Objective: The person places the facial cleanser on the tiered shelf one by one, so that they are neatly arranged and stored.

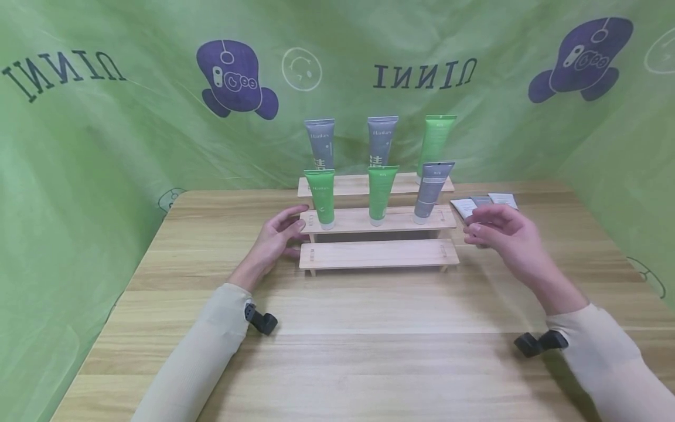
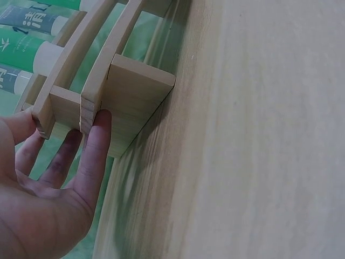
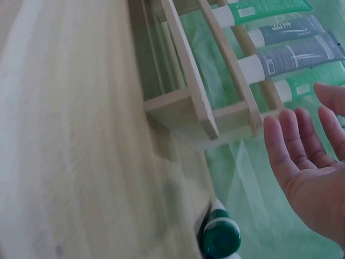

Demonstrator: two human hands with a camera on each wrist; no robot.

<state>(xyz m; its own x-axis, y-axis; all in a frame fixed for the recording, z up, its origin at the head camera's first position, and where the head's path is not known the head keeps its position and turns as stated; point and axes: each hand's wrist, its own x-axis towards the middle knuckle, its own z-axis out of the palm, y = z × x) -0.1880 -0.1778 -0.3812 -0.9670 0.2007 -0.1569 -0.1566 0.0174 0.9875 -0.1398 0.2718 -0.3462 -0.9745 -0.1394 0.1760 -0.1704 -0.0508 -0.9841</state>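
Observation:
A three-tier wooden display stand [image 1: 379,255] is on the table. My left hand [image 1: 274,237] grips its left end; in the left wrist view the thumb and fingers [image 2: 97,145] press around the tier ends. On the back tier stand two grey-blue tubes [image 1: 321,143] and a green tube [image 1: 436,140]. The middle tier carries two green tubes [image 1: 323,196] and a grey-blue tube [image 1: 432,190], all caps down. To the right of the stand, my right hand [image 1: 506,234] hovers with loosely bent fingers and holds nothing.
Several flat tubes [image 1: 503,200] lie on the table at the back right, partly hidden by the right hand. A dark green cap [image 3: 221,237] shows beside the stand in the right wrist view. Green printed cloth [image 1: 337,105] hangs behind and along both sides of the wooden table [image 1: 337,363].

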